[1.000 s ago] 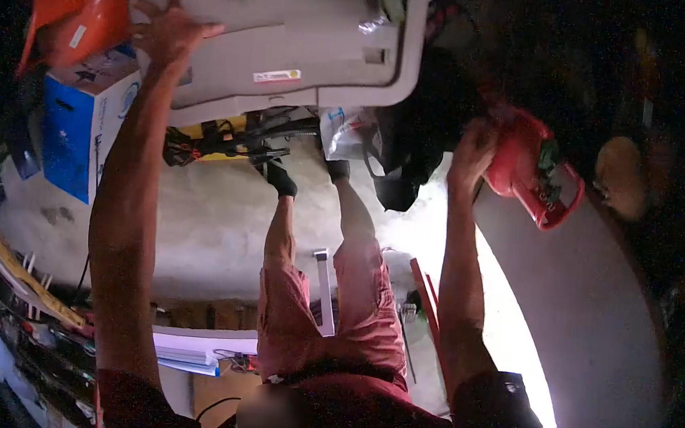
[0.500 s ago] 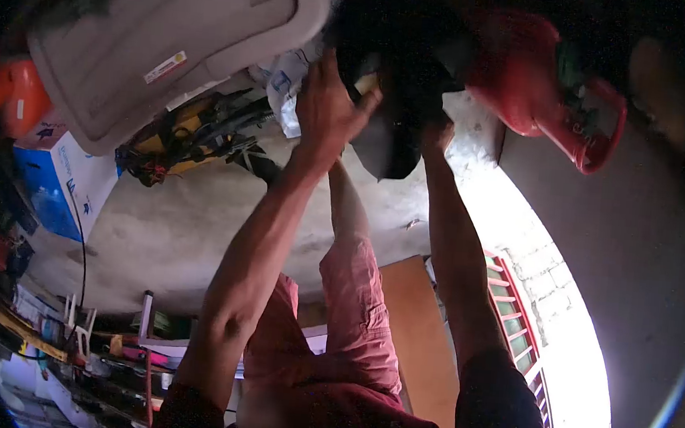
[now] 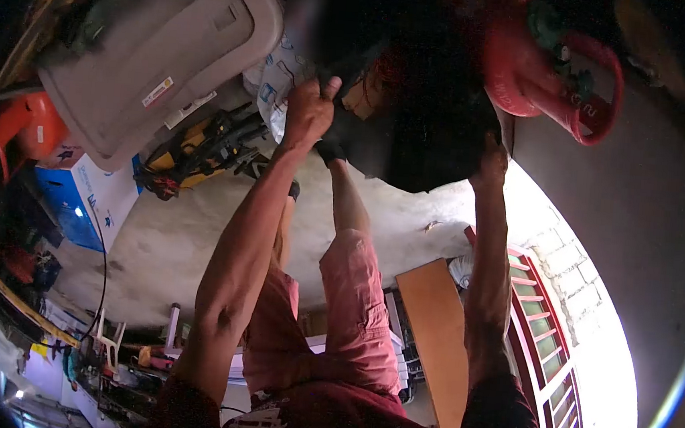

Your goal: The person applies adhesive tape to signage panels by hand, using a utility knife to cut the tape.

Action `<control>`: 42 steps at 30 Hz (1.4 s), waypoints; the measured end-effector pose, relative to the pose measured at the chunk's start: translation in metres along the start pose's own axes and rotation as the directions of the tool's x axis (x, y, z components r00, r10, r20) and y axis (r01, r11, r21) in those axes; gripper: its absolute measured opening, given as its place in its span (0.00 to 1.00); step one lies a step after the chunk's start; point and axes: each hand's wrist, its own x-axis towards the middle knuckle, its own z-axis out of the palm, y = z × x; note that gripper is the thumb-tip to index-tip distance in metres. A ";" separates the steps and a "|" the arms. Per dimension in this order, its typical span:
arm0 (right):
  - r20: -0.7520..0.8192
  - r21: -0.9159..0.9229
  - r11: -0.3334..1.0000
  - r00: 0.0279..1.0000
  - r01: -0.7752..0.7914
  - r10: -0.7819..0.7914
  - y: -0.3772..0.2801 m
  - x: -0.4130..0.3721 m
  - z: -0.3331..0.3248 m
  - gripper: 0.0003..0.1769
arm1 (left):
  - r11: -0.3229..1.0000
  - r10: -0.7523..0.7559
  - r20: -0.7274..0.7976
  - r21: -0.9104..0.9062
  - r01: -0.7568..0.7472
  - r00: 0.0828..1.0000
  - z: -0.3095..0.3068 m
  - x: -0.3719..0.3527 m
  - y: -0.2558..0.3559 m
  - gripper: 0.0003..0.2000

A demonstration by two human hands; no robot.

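The black bag (image 3: 437, 137) hangs between both hands: the left hand (image 3: 310, 117) is closed on its left side, and the right hand (image 3: 491, 163) grips its right edge, fingers partly lost in shadow. A red gas cylinder (image 3: 508, 78) shows right of the bag; a grey storage bin (image 3: 122, 104) sits left.

Blk bag (image 3: 429, 140), top off-frame

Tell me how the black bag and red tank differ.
The black bag looks limp; the red tank looks rigid. The red tank has a handle ring; none shows on the black bag. The left hand holds the black bag; neither hand appears to hold the red tank. Both are partly in shadow.
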 end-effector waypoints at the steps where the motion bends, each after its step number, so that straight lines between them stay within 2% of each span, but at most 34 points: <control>1: 0.017 0.029 1.000 1.000 -0.006 0.005 -0.005 -0.006 -0.004 0.25 | 0.999 -0.009 0.012 -0.051 0.010 1.000 -0.003 -0.008 0.006 0.21; 2: 0.064 -0.207 0.977 0.997 0.059 -0.047 -0.013 -0.016 -0.015 0.24 | 0.999 0.033 -0.011 -0.038 -0.033 0.999 -0.003 -0.016 0.009 0.20; 4: 0.157 -0.627 0.748 0.976 0.216 -0.150 -0.087 -0.043 -0.018 0.21 | 0.992 0.122 -0.073 -0.004 -0.123 0.990 -0.006 -0.030 0.011 0.20; 5: -0.020 -0.070 0.991 0.994 -0.112 0.111 -0.107 -0.048 -0.022 0.21 | 1.000 0.013 0.030 0.027 -0.014 0.999 -0.015 -0.040 0.021 0.21; 6: -0.002 0.539 0.767 0.909 -0.350 0.416 -0.117 -0.051 -0.022 0.22 | 0.993 -0.097 0.133 0.080 0.087 0.986 -0.026 -0.050 0.033 0.21; 8: -0.067 0.307 0.920 0.959 -0.243 0.276 -0.114 -0.067 -0.050 0.22 | 0.980 -0.014 0.124 -0.196 0.038 0.992 -0.046 -0.084 0.057 0.21; 10: -0.089 0.495 0.829 0.935 -0.259 0.345 -0.172 -0.093 -0.051 0.23 | 0.953 0.064 -0.022 -0.296 -0.068 0.998 -0.035 -0.111 0.043 0.31; 11: -0.136 0.368 0.898 0.941 -0.241 0.309 -0.174 -0.105 -0.067 0.23 | 0.970 -0.028 0.154 -0.236 0.065 0.988 -0.068 -0.124 0.067 0.29; 13: -0.187 0.283 0.931 0.939 -0.230 0.289 -0.216 -0.123 -0.080 0.23 | 0.945 -0.092 0.272 -0.280 0.170 0.958 -0.108 -0.157 0.091 0.24; 14: -0.198 0.333 0.913 0.929 -0.236 0.313 -0.259 -0.132 -0.080 0.23 | 0.908 -0.045 0.219 -0.399 0.131 0.975 -0.113 -0.173 0.090 0.21; 18: -0.211 0.283 0.950 0.959 -0.127 0.191 -0.343 -0.166 -0.105 0.20 | 0.911 -0.121 0.280 -0.349 0.219 0.952 -0.213 -0.229 0.137 0.18; 19: -0.148 0.364 0.930 0.983 -0.050 0.111 -0.352 -0.169 -0.112 0.20 | 0.878 -0.174 0.262 -0.394 0.270 0.949 -0.226 -0.242 0.139 0.17; 21: -0.200 0.325 0.945 0.974 -0.035 0.104 -0.407 -0.186 -0.112 0.20 | 0.941 -0.180 0.144 -0.262 0.213 0.973 -0.269 -0.282 0.155 0.17; 22: -0.229 0.300 0.953 0.967 -0.034 0.107 -0.437 -0.195 -0.109 0.20 | 0.949 -0.172 0.076 -0.255 0.186 0.982 -0.280 -0.302 0.153 0.17; 23: -0.103 0.334 0.941 0.995 0.048 -0.014 -0.448 -0.195 -0.114 0.20 | 0.956 -0.164 0.008 -0.244 0.161 0.986 -0.292 -0.322 0.151 0.17; 24: -0.074 0.282 0.957 0.996 0.069 -0.050 -0.472 -0.198 -0.105 0.21 | 0.949 -0.151 -0.075 -0.292 0.123 0.986 -0.285 -0.343 0.132 0.17; 26: -0.019 0.179 0.977 0.993 0.119 -0.117 -0.521 -0.195 -0.069 0.22 | 0.871 -0.225 -0.192 -0.479 0.108 0.955 -0.284 -0.371 0.116 0.17; 27: -0.012 0.102 0.979 0.984 0.178 -0.177 -0.538 -0.186 -0.053 0.24 | 0.779 -0.312 -0.208 -0.615 0.124 0.927 -0.286 -0.381 0.115 0.17; 28: -0.004 0.026 0.971 0.971 0.238 -0.238 -0.554 -0.174 -0.032 0.25 | 0.644 -0.442 -0.166 -0.743 0.183 0.881 -0.300 -0.382 0.123 0.17; 29: 0.074 -0.106 0.926 0.931 0.363 -0.357 -0.571 -0.159 -0.011 0.28 | 0.483 -0.563 -0.121 -0.851 0.207 0.817 -0.315 -0.383 0.131 0.17; 30: 0.138 -0.082 0.930 0.928 0.358 -0.345 -0.600 -0.155 0.022 0.31 | 0.643 -0.579 -0.220 -0.715 0.274 0.785 -0.321 -0.382 0.117 0.24; 32: 0.258 -0.081 0.918 0.898 0.388 -0.357 -0.648 -0.137 0.084 0.36 | 0.377 -0.619 -0.302 -0.924 -0.064 0.725 -0.329 -0.358 0.104 0.24; 34: 0.345 -0.138 0.806 0.791 0.575 -0.506 -0.677 -0.116 0.146 0.28 | 0.408 -0.634 -0.433 -0.891 -0.199 0.641 -0.350 -0.330 0.090 0.25; 36: 0.487 -0.101 0.810 0.739 0.578 -0.466 -0.699 -0.112 0.201 0.25 | 0.514 -0.681 -0.424 -0.858 -0.023 0.597 -0.338 -0.303 0.028 0.26; 38: 0.734 0.020 0.885 0.594 0.466 -0.329 -0.696 -0.083 0.254 0.29 | 0.363 -0.820 -0.386 -0.922 -0.137 0.423 -0.335 -0.262 -0.014 0.23; 40: 0.697 -0.202 0.705 0.606 0.680 -0.384 -0.677 -0.062 0.308 0.32 | 0.328 -0.754 -0.442 -0.894 -0.304 0.487 -0.362 -0.254 -0.040 0.25; 41: 0.643 -0.188 0.709 0.631 0.679 -0.434 -0.670 -0.051 0.328 0.31 | 0.304 -0.720 -0.471 -0.874 -0.379 0.509 -0.373 -0.255 -0.047 0.26; 42: 0.585 -0.175 0.711 0.653 0.681 -0.481 -0.665 -0.042 0.349 0.29 | 0.433 -0.665 -0.544 -0.839 -0.329 0.512 -0.380 -0.254 -0.046 0.27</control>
